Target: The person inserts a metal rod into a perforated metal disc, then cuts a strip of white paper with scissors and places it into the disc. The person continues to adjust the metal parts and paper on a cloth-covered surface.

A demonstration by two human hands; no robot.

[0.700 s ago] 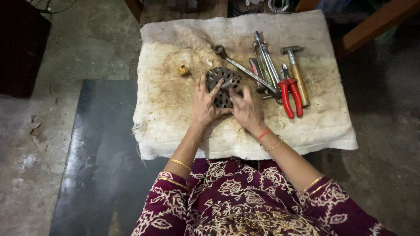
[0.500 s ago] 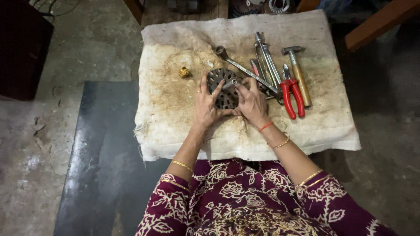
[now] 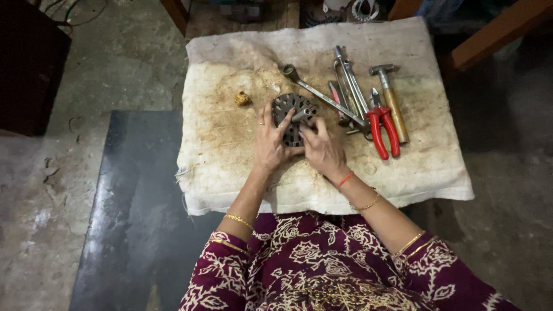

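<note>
A round grey slotted metal part (image 3: 291, 109) lies on a stained white cloth (image 3: 230, 150). My left hand (image 3: 271, 141) grips its left rim, fingers spread over the edge. My right hand (image 3: 322, 150) holds its right side, and the fingertips pinch a small grey piece at the part's centre. A long spanner (image 3: 314, 89) lies just beyond the part, touching or passing close over its top edge.
Right of the hands lie red-handled pliers (image 3: 383, 129), a wooden-handled hammer (image 3: 393, 103) and several metal tools (image 3: 348, 80). A small yellowish lump (image 3: 242, 98) sits to the left. A dark metal sheet (image 3: 132, 207) lies on the concrete floor at left.
Both hands have stayed on the round part. The right fingers have shifted a little toward its centre.
</note>
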